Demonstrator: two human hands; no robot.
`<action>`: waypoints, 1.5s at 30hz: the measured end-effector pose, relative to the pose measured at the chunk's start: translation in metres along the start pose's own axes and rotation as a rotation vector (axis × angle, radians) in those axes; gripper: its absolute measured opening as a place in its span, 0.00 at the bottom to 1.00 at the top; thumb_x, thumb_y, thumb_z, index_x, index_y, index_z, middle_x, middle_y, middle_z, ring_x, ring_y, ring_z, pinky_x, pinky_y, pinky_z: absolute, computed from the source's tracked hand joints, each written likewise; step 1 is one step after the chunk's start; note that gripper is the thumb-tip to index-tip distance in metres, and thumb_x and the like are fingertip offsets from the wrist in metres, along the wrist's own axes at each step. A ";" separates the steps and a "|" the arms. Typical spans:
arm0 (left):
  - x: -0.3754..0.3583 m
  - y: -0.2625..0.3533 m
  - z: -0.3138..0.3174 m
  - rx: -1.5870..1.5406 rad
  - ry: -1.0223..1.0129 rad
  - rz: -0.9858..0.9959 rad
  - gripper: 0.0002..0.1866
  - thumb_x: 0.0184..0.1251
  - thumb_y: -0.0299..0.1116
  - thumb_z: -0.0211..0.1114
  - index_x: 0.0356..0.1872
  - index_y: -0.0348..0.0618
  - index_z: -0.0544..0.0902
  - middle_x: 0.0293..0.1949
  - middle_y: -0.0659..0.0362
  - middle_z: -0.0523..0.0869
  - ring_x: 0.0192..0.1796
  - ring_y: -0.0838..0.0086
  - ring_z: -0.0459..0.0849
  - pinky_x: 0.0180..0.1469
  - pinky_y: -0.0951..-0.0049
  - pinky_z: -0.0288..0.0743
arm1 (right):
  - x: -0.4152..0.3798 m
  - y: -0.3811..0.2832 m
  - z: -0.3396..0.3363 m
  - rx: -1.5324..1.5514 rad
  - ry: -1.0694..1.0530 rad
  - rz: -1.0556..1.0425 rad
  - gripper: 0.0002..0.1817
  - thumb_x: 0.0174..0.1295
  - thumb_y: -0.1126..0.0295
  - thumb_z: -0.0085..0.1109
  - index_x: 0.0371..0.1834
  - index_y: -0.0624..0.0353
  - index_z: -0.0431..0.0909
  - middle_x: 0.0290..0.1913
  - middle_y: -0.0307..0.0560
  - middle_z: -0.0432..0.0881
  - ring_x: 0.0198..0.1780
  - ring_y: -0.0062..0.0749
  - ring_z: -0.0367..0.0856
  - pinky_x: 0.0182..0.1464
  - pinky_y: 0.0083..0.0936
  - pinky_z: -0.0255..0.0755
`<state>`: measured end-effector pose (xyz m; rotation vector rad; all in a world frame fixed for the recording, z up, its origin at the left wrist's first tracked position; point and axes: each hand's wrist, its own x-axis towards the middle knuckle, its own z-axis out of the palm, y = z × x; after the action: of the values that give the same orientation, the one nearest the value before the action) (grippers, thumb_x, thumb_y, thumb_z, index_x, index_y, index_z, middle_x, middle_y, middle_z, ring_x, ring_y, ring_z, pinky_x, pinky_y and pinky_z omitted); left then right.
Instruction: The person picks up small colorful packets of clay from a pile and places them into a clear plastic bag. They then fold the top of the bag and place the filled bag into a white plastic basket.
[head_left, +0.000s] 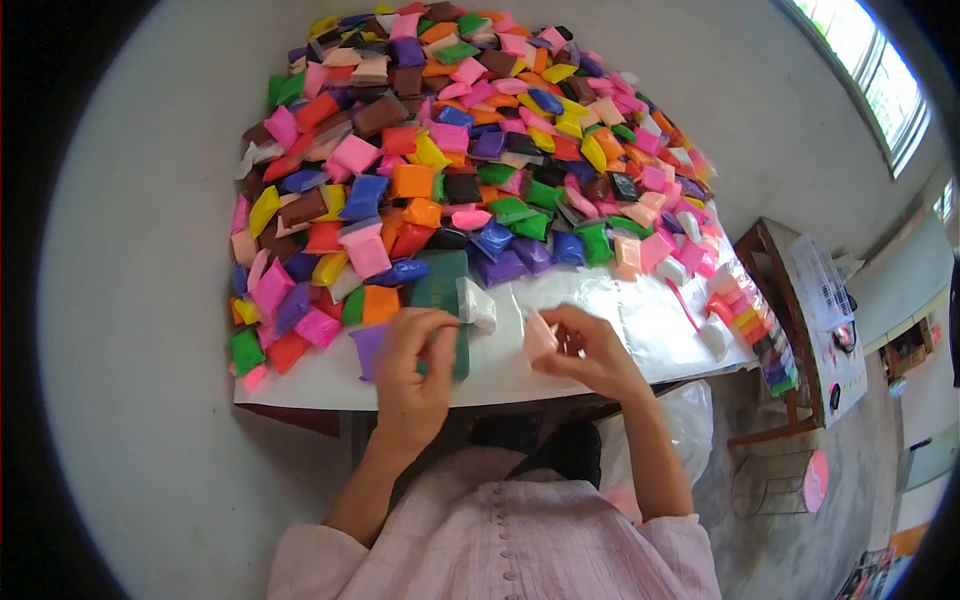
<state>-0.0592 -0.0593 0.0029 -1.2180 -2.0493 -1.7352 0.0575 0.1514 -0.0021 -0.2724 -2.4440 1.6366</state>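
My right hand (592,350) pinches a small pale-peach packet (541,336) between thumb and fingers, just above the white table covering (520,385). Curled and slightly blurred, my left hand (415,365) has its thumb and fingertips together; I cannot tell what is in them. Right beside those fingertips lies a white packet (482,308) with a clear plastic edge. Below the left hand is a dark green board (436,285), partly covered by it. A purple packet (368,352) and an orange packet (381,303) lie to its left.
A large heap of colourful packets (450,140) covers the back of the table. Several packets are lined up along the right edge (755,325), near a thin pink stick (684,305). A clear plastic bag (688,420) hangs below. At right stand a wooden table (775,250) and a pink-topped stool (816,482).
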 end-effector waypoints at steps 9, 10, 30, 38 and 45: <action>-0.027 -0.031 0.014 0.476 0.106 0.128 0.07 0.65 0.23 0.62 0.43 0.35 0.80 0.46 0.49 0.80 0.49 0.54 0.77 0.54 0.57 0.69 | 0.059 0.025 0.030 -0.278 0.165 -0.222 0.26 0.47 0.70 0.74 0.52 0.62 0.79 0.40 0.51 0.74 0.35 0.42 0.80 0.41 0.34 0.75; -0.028 -0.032 0.015 0.467 0.116 0.116 0.07 0.65 0.23 0.62 0.43 0.35 0.80 0.46 0.49 0.80 0.50 0.54 0.77 0.54 0.58 0.69 | 0.060 0.024 0.030 -0.288 0.163 -0.223 0.26 0.47 0.70 0.74 0.53 0.62 0.79 0.40 0.51 0.74 0.36 0.42 0.80 0.41 0.34 0.75; -0.037 -0.021 0.023 0.481 0.119 0.310 0.12 0.58 0.18 0.61 0.44 0.35 0.80 0.45 0.48 0.80 0.45 0.53 0.78 0.49 0.58 0.71 | 0.031 0.018 0.019 -0.229 0.228 -0.196 0.32 0.50 0.77 0.71 0.62 0.64 0.74 0.53 0.49 0.76 0.39 0.29 0.82 0.41 0.24 0.77; 0.000 -0.024 0.100 0.222 -0.530 0.449 0.13 0.53 0.20 0.63 0.41 0.38 0.79 0.37 0.52 0.80 0.40 0.57 0.80 0.42 0.60 0.74 | -0.002 0.048 0.000 -0.018 0.407 -0.095 0.16 0.58 0.76 0.68 0.50 0.64 0.79 0.39 0.42 0.81 0.32 0.20 0.77 0.36 0.18 0.73; 0.007 -0.023 0.099 -0.002 -0.522 0.289 0.07 0.58 0.21 0.62 0.38 0.37 0.79 0.34 0.51 0.78 0.37 0.54 0.81 0.40 0.59 0.75 | -0.002 0.050 -0.036 -0.210 0.572 0.002 0.13 0.59 0.73 0.67 0.46 0.63 0.82 0.36 0.45 0.85 0.30 0.26 0.81 0.34 0.23 0.74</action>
<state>-0.0451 0.0330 -0.0388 -2.0206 -1.9731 -1.3888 0.0706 0.2020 -0.0349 -0.6683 -2.1548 1.0964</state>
